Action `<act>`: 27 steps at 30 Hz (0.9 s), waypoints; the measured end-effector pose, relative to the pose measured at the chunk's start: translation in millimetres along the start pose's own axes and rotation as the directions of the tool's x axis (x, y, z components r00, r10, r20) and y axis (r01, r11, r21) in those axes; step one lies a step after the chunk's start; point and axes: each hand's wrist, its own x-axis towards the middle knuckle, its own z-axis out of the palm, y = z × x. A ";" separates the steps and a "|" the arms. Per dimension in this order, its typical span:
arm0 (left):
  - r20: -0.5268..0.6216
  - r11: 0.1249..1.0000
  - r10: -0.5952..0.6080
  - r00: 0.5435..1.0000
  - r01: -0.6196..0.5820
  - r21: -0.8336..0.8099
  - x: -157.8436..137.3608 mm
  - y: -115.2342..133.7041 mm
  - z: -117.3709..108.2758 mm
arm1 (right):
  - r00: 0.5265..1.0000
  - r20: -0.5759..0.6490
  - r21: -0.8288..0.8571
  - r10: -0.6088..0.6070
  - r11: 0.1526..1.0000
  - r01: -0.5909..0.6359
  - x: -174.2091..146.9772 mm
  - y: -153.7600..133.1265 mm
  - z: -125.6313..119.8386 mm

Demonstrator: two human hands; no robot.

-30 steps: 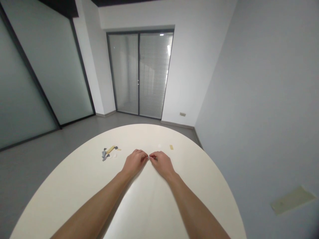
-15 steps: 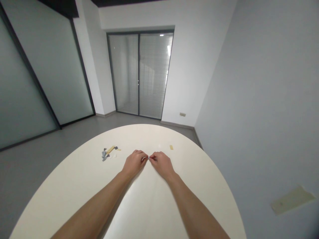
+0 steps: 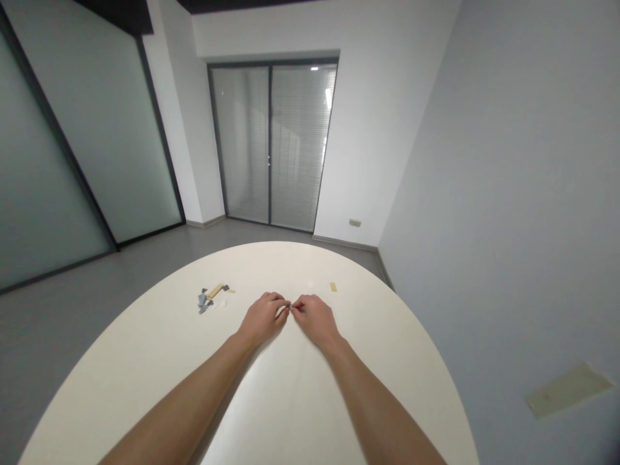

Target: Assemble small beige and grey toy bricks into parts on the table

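Above the middle of the round white table, my left hand and my right hand meet at their fingertips. Both are closed in a pinch. A tiny greyish piece shows between the fingertips; most of it is covered, and its kind is too small to make out. To the left of my left hand lies a small pile of loose pieces: a yellow bar, grey pieces and a dark piece. A flat yellow piece lies beyond my right hand.
A few small white pieces lie beside the pile. The table's curved far edge runs beyond my hands. Behind it are a glazed door with blinds, frosted glass panels at left and a plain wall at right.
My left fingertips have shifted slightly to the right and closed in around the tiny piece, so less of it shows. My right hand and the loose pieces look the same.
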 end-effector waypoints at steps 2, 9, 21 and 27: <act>0.001 1.000 0.008 1.000 -0.008 -0.004 0.1 -0.5 0.5 | 1.000 -0.010 -0.011 0.008 1.000 -0.008 0.0 -0.5 -0.2; -0.002 0.999 0.030 1.000 -0.030 -0.022 -0.3 -1.2 1.3 | 0.999 -0.019 -0.020 0.034 0.999 -0.034 -0.3 -1.8 -0.8; -0.029 1.000 -0.023 0.999 0.022 -0.008 -0.3 1.5 -3.5 | 1.000 0.000 0.065 0.013 0.998 -0.013 -0.1 -2.4 -1.5; -0.037 0.998 -0.056 0.998 0.057 0.014 -0.3 -0.9 -1.6 | 1.000 0.011 0.107 -0.006 0.994 0.005 -2.1 -6.8 -6.4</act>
